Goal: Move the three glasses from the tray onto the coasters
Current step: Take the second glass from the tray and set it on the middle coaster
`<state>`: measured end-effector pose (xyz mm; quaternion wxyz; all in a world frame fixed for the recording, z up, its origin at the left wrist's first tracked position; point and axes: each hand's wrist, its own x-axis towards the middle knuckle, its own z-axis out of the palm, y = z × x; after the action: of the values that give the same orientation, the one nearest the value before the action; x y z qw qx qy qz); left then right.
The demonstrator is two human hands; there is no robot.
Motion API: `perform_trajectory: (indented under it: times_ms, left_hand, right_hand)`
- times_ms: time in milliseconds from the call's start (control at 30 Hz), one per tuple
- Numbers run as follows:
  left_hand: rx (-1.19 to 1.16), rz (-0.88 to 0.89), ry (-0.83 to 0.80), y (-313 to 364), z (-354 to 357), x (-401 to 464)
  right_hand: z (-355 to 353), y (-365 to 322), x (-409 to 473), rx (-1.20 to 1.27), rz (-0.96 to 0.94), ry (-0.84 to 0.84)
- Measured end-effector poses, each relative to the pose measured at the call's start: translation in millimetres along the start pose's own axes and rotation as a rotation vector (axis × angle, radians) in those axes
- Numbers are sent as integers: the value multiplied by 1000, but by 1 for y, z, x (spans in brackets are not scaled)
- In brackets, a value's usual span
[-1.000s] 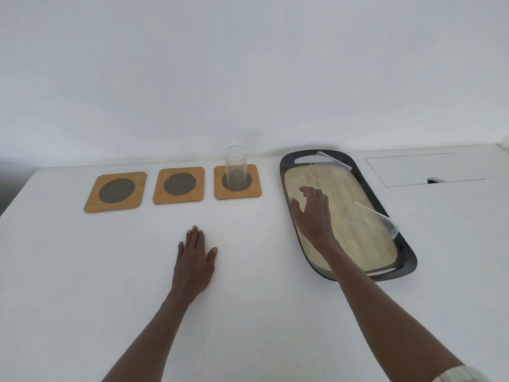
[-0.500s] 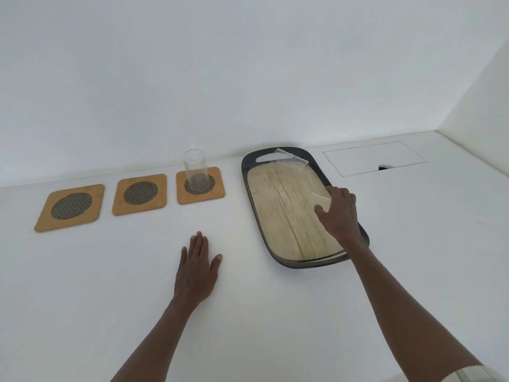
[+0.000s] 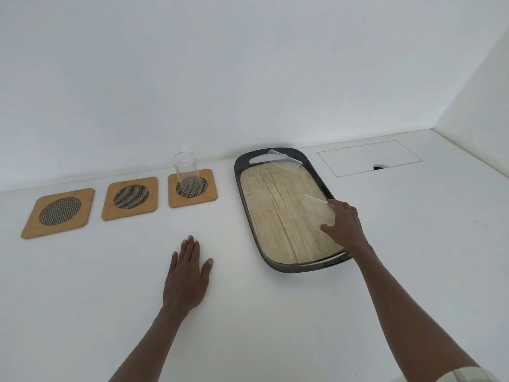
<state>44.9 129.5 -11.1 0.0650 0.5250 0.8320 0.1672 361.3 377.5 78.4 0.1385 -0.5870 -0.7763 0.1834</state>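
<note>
Three wooden coasters with dark mesh centres lie in a row: left coaster (image 3: 58, 212), middle coaster (image 3: 130, 197), right coaster (image 3: 192, 188). One clear glass (image 3: 186, 172) stands upright on the right coaster. A dark-rimmed tray (image 3: 275, 264) with a wood-grain floor lies to the right. Two clear glasses lean tilted in it: the far glass (image 3: 282, 160) at the back end and the near glass (image 3: 316, 210) by the right rim. My right hand (image 3: 345, 224) wraps its fingers and thumb around the near glass. My left hand (image 3: 187, 274) rests flat on the white table, fingers apart.
A rectangular hatch outline (image 3: 369, 157) with a small dark notch sits in the tabletop right of the tray. White walls close the table at the back and at the right corner.
My right hand moved from the tray's left-middle across to its right side and closed around the near glass. The view swung rightward. My left hand stayed flat.
</note>
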Motion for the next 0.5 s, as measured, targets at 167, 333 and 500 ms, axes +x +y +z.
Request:
perform_trajectory:
  times_ms: [167,333,500]
  left_hand:
    - [2,2,2,0,0,0]
    - [-5,-1,3,0,0,1]
    - [0,2,0,0,0,0]
  right_hand:
    - [5,3,-4,17,9,15]
    - [7,3,-8,85,16,43]
    - [7,-4,-16,249,26,111]
